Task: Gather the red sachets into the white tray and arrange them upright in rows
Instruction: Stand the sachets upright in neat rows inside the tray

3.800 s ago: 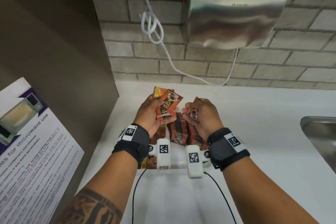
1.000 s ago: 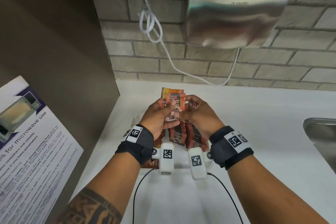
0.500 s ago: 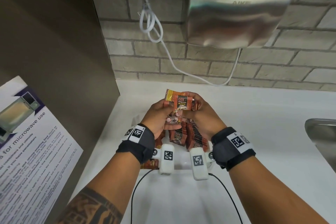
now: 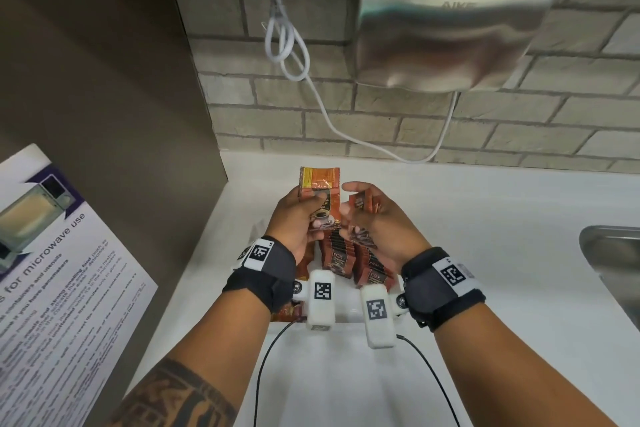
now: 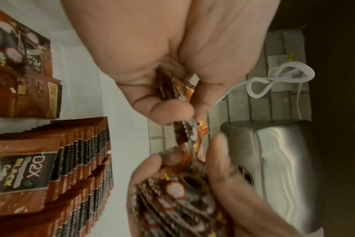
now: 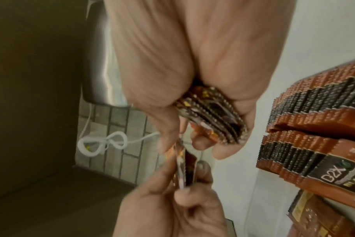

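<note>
Change: half a second ago both hands met on one bunch of sachets; now I see them parted, each with its own share.
Left hand: my left hand (image 4: 294, 218) pinches a few sachets (image 4: 320, 199) between thumb and fingers, their orange-topped ends pointing up toward the wall.
Right hand: my right hand (image 4: 375, 218) is curled round a thicker stack (image 6: 211, 115), edges fanned in the palm.
Meaning: I judge I am sorting a handful so all face one way before it goes down; this batch is not yet in the tray.
Rows: two rows (image 4: 353, 258) of upright sachets stand in the tray (image 4: 346, 314) right under my hands, close together.
Loose ones: some sachets (image 5: 24, 80) lie flat left of the rows, still to be stood up.
Around: hand dryer (image 4: 453, 24) on the brick wall with its knotted cord (image 4: 287, 45); sink (image 4: 613, 263) off to my right; microwave notice (image 4: 52, 253) on my left.
In the way: my wrist cameras hide the tray's near end; the standing rows could topple if I push the handful in carelessly.
</note>
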